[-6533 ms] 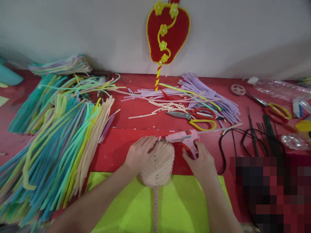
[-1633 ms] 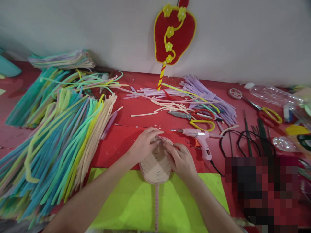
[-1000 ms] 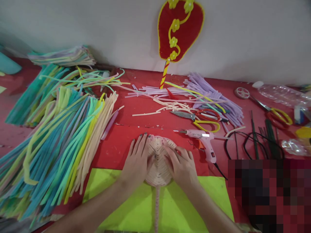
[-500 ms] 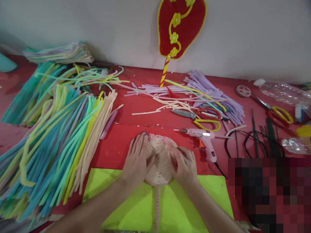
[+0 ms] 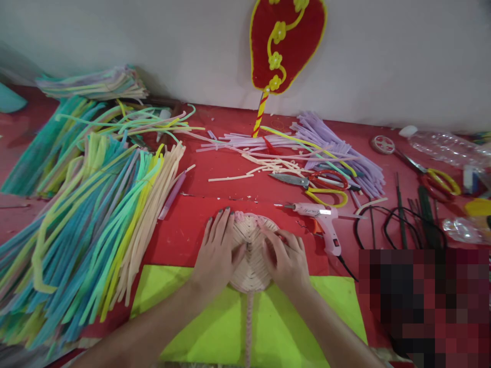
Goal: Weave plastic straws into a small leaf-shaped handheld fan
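Note:
A round pale-pink fan (image 5: 251,273), covered in strips of pipe cleaner that meet in a V pattern, lies in front of me with its thin wrapped handle (image 5: 248,327) pointing toward me. Small pink loops (image 5: 238,215) sit at its upper edge. Over the fan's left side my left hand (image 5: 217,245) lies flat, fingers stretched away from me and thumb on the surface. On the right side rests my right hand (image 5: 287,255), its fingers bent and apart, thumb and fingertips touching the strips. Part of the fan's rim is hidden beneath both hands.
A pink glue gun (image 5: 324,220) lies right of the fan, below red-and-yellow scissors (image 5: 326,186). Bundled pipe cleaners (image 5: 88,220) fill the left; purple ones (image 5: 337,148) lie behind. A red fan (image 5: 286,51) leans on the wall. Yellow-green sheet (image 5: 215,327) underneath.
My right hand has shifted slightly, its fingertips moving a little toward the fan's middle. My left hand and the fan stay in place.

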Available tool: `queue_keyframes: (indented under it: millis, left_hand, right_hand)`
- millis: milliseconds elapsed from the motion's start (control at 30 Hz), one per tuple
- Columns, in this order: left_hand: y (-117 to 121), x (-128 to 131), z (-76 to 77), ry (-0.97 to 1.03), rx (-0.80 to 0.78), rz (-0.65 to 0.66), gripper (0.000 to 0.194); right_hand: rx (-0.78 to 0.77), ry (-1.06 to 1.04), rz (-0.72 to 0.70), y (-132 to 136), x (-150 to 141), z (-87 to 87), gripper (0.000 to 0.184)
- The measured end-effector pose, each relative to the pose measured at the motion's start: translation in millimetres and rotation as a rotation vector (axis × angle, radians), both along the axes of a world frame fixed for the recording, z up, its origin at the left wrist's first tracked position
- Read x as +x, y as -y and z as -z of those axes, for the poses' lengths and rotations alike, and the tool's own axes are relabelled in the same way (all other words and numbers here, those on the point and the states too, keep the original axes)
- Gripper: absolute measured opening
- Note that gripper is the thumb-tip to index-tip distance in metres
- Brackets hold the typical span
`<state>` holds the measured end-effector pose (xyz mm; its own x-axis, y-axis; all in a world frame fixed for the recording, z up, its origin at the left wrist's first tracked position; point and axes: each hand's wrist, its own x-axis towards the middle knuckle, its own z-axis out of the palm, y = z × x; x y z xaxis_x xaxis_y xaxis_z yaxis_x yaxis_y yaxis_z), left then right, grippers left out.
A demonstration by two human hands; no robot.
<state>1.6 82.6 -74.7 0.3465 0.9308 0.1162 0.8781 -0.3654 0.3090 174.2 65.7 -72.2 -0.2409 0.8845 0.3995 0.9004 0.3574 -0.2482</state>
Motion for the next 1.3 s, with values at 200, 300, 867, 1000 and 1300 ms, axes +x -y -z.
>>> queue_keyframes:
  millis: [200,300,867,1000,1300]
  left_hand:
    - [1.0,-0.3,1.1,0.002,0.021,-0.004,0.063]
    - [1.2,-0.5,-0.6,-0.016,0.003,0.015,0.058]
    - [0.5,0.0,-3.4,-0.019,-0.046,0.020,0.056]
    - [0.4,0.0,-3.5,-0.009,-0.043,0.027,0.055]
    - [0.9,-1.3,-3.3,-0.007,-0.055,0.036,0.055]
  right_hand:
    - [0.013,0.038,0.038,2.0,-5.7,-1.7,0.029]
    - [0.015,0.025,0.033,3.4,-6.0,-1.4,0.027]
    - [0.004,-0.053,0.012,2.6,-3.2,0.2,0.031]
    - [0.004,-0.016,0.029,2.2,-5.6,-1.0,0.031]
    - [-0.028,0.034,0.058,1.4,-8.6,-4.3,0.030]
